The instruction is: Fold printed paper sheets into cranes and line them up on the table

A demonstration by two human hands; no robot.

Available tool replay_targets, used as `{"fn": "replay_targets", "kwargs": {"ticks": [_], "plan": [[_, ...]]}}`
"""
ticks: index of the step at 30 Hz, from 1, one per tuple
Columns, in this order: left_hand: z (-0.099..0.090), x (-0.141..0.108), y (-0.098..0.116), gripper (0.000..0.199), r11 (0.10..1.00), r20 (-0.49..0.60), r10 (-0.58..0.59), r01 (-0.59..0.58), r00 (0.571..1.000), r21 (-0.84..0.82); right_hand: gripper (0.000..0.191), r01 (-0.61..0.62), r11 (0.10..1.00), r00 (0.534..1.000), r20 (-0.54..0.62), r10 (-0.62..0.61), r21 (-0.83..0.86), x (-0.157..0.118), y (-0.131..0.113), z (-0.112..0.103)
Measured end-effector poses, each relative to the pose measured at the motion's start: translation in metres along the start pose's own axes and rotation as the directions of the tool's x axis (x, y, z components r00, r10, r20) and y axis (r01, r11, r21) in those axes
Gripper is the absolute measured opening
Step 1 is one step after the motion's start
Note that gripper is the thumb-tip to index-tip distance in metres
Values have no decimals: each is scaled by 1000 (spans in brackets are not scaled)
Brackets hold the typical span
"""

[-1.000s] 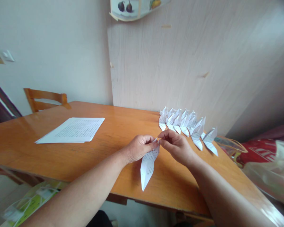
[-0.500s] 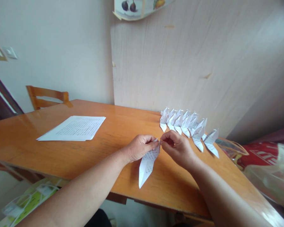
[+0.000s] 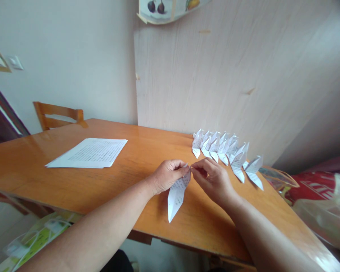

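Note:
A folded paper figure (image 3: 178, 192), white with printed text, is held above the table's front half, its long pointed end hanging down toward me. My left hand (image 3: 170, 175) pinches its upper part between thumb and fingers. At the figure's upper right tip, my right hand (image 3: 212, 177) has thumb and forefinger closed on the paper's edge. The fingers partly cover the upper folds. Beyond my right hand stand several finished-looking folded paper figures (image 3: 238, 166) of the same white printed paper, set in rows.
A stack of printed sheets (image 3: 90, 153) lies on the left of the wooden table (image 3: 107, 192). A wooden chair (image 3: 58, 110) stands behind the far left edge. Plastic bags, one with red (image 3: 314, 187), sit off the right edge; the wall rises behind.
The view has shifted slightly. Both hands stay pinched on the folded paper, whose lower tip sits a little higher. The right fingers have moved slightly at the upper tip.

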State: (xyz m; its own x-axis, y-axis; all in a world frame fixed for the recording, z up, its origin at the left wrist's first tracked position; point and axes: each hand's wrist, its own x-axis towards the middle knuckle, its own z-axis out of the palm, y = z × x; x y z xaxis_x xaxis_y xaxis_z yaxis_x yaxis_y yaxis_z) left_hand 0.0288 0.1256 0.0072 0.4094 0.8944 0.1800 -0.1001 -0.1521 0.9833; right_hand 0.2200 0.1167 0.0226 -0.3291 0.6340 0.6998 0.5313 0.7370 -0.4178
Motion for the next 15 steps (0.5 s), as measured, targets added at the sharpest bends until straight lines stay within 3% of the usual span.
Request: {"fn": "replay_targets", "kwargs": {"ticks": [15], "plan": [[-2, 1, 5, 37, 996, -53, 12, -16, 999, -83, 23, 73, 997, 997, 13, -73, -2, -2, -5, 3]]}}
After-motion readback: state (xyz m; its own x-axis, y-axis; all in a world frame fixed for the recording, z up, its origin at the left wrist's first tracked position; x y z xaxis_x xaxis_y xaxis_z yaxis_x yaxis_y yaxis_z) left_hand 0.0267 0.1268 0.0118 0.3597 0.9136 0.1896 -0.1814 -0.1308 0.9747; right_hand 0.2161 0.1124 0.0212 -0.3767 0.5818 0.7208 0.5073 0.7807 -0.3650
